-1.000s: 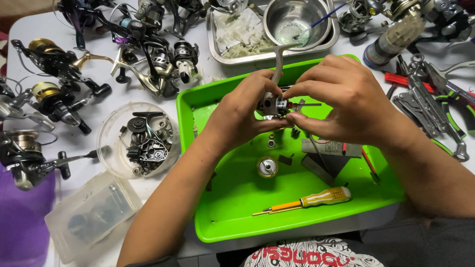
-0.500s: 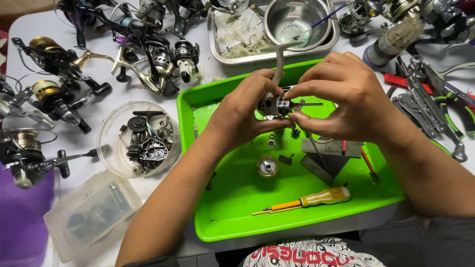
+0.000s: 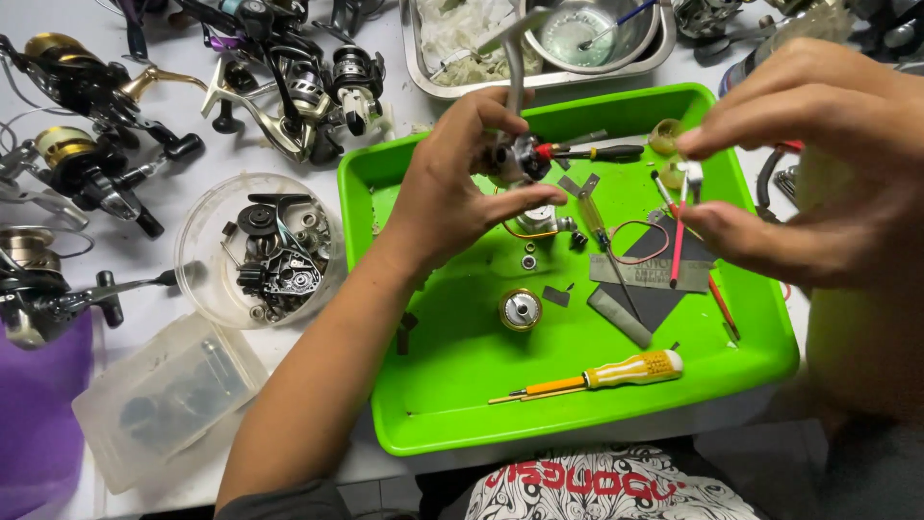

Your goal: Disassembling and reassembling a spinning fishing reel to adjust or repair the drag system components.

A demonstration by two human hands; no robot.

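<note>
My left hand (image 3: 452, 193) is shut on a small fishing reel body (image 3: 520, 154), held above the far side of a green tray (image 3: 577, 424); the reel's grey stem points up. My right hand (image 3: 808, 183) hovers over the tray's right side, blurred, thumb and fingers spread, touching nothing. A small pale piece (image 3: 693, 173) and a red stick (image 3: 679, 246) show between its fingertips, apparently lying in the tray. Also in the tray are a gold spool (image 3: 521, 309), a yellow-handled screwdriver (image 3: 626, 371), a black-handled screwdriver (image 3: 602, 152) and small loose parts.
Several fishing reels (image 3: 87, 164) crowd the table's left and far side. A clear round bowl (image 3: 207, 279) holds dark reel parts. A clear plastic box (image 3: 164, 395) sits near left, next to something purple (image 3: 38, 424). Behind the tray, a steel bowl (image 3: 587, 34) rests in a steel tray (image 3: 539, 79).
My right hand has let go of the reel body and pulled away to the right with its fingers spread. My left hand keeps holding the reel.
</note>
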